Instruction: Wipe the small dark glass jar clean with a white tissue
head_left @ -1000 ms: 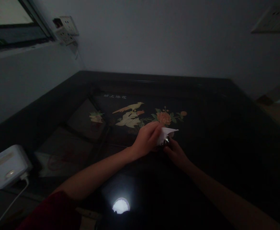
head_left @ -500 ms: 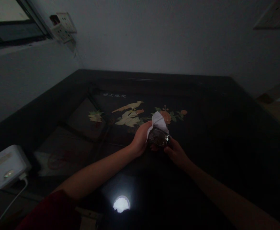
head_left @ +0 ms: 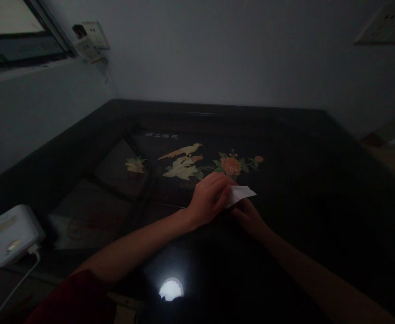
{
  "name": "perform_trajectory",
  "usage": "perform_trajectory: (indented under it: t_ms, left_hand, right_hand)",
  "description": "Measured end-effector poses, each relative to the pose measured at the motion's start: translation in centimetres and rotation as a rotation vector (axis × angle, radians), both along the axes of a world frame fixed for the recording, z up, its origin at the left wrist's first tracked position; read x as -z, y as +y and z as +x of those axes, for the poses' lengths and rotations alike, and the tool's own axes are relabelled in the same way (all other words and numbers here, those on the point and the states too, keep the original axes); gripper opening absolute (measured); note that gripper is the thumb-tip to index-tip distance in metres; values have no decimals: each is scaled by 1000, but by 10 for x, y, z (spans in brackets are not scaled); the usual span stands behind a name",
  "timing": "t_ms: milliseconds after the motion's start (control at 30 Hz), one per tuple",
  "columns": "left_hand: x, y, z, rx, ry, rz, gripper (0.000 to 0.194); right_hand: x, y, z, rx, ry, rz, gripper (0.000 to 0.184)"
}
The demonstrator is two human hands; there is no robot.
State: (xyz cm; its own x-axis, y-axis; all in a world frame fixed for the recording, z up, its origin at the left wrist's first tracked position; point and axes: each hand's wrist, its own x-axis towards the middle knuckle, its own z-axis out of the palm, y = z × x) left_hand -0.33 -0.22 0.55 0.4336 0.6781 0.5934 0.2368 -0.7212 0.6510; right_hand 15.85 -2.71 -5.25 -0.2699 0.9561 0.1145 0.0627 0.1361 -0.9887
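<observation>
My left hand (head_left: 209, 198) is closed over a folded white tissue (head_left: 240, 194), whose free end sticks out to the right. Just below and to the right, my right hand (head_left: 249, 216) is curled with its fingers partly behind the tissue. The small dark, shiny object that it grips is hidden now by my left hand and the tissue; its kind cannot be made out. Both hands are close together above the glossy black tabletop (head_left: 305, 148), near an inlaid orange flower (head_left: 231, 166).
A white box-shaped device (head_left: 13, 234) with a white cable (head_left: 18, 290) stands at the left. The tabletop reflects a bright lamp (head_left: 170, 289). Wall sockets (head_left: 91, 42) are at the back left, and a pale wall (head_left: 217, 54) rises behind the table.
My left hand has turned and moved right, over the top of the dark shiny object, covering it. The tissue, upright before, now points right. My right hand has hardly moved.
</observation>
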Motion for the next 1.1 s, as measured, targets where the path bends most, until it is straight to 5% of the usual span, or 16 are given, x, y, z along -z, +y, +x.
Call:
perform_trajectory:
  t_ms: [133,400,533,633,733,867,1000,1100]
  left_hand:
    - [-1,4,0,49,-1,0,27]
    - [3,15,4,-173,-530,-750,27]
    - [8,23,4,-182,-749,-922,18]
    - [11,23,2,-224,-681,-855,22]
    - [10,17,1,-227,-384,-682,30]
    - [7,8,0,-108,10,-425,34]
    - [12,4,-1,75,190,-145,36]
    - [19,3,-1,114,325,40,62]
  right_hand:
    - [4,1,-1,34,84,-70,41]
    - [-3,-2,-10,11,539,-231,47]
    - [-4,0,-10,23,665,-250,35]
    - [-1,3,-10,60,750,-300,25]
    - [0,7,-10,110,840,-368,25]
    - [-5,10,-7,154,949,-471,33]
    - [-10,10,-3,173,1033,-553,29]
    - [-11,9,-2,190,1059,-591,29]
